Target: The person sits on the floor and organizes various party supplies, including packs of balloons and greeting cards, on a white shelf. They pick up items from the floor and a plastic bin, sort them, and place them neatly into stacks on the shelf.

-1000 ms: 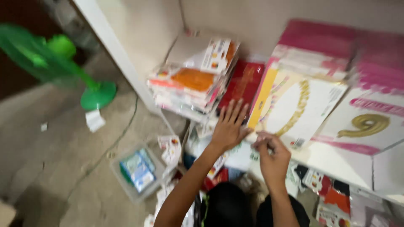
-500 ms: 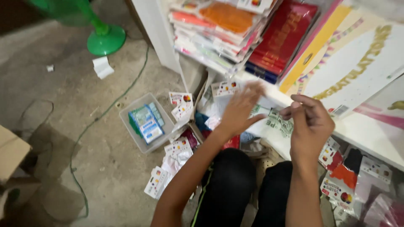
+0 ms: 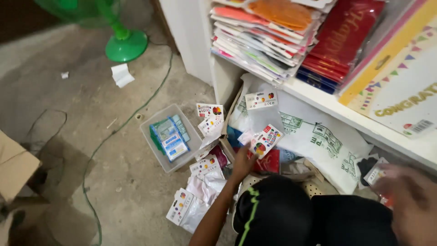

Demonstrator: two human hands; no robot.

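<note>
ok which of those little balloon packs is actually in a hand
The pack tilted in front of the white bag, pinched by the left hand. The other packs lie loose on the floor or lean on the box, untouched.

The light is soft and indoor, brightest on the white shelf [image 3: 314,93] and the stacked packets [image 3: 264,41] at upper right; the concrete floor [image 3: 77,114] is dimmer, falling into deep shadow at the far left edge and top left corner; no hard shadows or strong glare show; the right hand [image 3: 412,205] at lower right is heavily motion-blurred, its fingers indistinct; the left hand [image 3: 243,161] is sharper; the green fan base [image 3: 126,45] is slightly soft; straight shelf edges lean with wide-angle distortion.
</note>
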